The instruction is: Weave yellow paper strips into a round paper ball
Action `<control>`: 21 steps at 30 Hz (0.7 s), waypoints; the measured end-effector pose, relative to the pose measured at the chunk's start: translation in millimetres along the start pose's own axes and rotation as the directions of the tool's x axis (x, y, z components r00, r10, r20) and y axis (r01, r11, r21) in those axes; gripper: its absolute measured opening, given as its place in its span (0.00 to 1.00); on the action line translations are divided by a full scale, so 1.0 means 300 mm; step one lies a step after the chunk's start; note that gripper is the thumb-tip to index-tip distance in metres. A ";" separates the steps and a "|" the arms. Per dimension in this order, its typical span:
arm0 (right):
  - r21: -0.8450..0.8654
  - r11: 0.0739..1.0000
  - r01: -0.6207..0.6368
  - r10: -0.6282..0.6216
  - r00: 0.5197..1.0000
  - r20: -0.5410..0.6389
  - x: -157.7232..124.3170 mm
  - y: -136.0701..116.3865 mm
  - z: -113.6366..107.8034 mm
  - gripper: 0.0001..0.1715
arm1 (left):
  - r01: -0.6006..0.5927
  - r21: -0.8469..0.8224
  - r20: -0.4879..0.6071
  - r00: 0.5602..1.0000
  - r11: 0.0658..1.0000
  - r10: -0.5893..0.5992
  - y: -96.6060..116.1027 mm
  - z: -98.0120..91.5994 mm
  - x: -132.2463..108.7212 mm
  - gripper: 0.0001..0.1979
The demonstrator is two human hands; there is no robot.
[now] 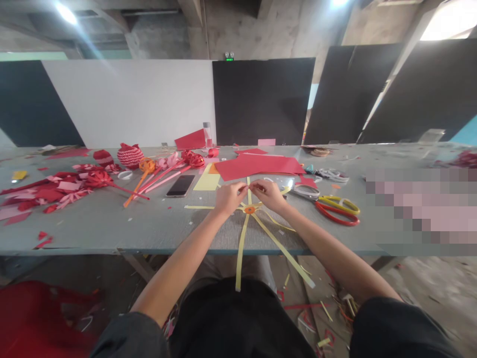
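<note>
Both my hands meet at the middle of the grey table (112, 223). My left hand (229, 196) and my right hand (268, 194) are closed in pinches on a yellow paper strip (248, 187) between them. That strip belongs to a star of long yellow paper strips (241, 253) joined at an orange centre (249, 210). Two long strips hang over the table's near edge toward my lap. Red-and-yellow scissors (335, 206) lie just right of my right hand.
Red paper sheets (257, 165) lie behind my hands, a yellow sheet (206, 181) and a black phone (181, 185) to the left. Further left are paper flowers on sticks (156, 174), red woven balls (130, 155) and red scraps (33, 194). A red chair (37, 313) stands lower left.
</note>
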State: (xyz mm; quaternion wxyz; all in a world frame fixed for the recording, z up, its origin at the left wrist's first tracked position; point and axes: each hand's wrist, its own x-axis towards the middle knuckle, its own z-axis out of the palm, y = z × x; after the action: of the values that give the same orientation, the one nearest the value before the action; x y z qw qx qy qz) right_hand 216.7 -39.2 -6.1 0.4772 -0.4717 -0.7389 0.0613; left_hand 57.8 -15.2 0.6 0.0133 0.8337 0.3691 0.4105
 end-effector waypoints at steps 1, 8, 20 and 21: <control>-0.046 0.999 0.018 -0.017 1.000 0.022 -0.001 0.004 -0.001 0.11 | -0.017 0.031 0.019 1.000 0.999 0.017 -0.002 0.000 -0.001 0.10; -0.066 0.998 0.010 -0.007 0.999 0.041 0.000 0.007 -0.002 0.11 | 0.001 -0.056 0.057 0.998 0.998 0.003 -0.011 0.004 0.007 0.11; 0.269 0.953 -0.141 0.119 0.988 0.097 0.010 0.003 0.006 0.14 | 0.086 -0.252 0.047 0.996 0.964 -0.076 -0.025 0.009 0.015 0.08; 0.292 0.943 -0.157 0.133 0.986 0.100 0.011 0.003 0.007 0.14 | 0.099 -0.237 0.024 0.995 0.967 -0.095 -0.025 0.007 0.017 0.07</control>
State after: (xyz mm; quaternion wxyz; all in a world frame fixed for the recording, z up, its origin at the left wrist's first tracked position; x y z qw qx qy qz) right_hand 215.4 -35.6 -5.6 0.5076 -0.4445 -0.7027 0.2259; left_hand 56.6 -6.0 0.2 0.1355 0.8097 0.3575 0.4453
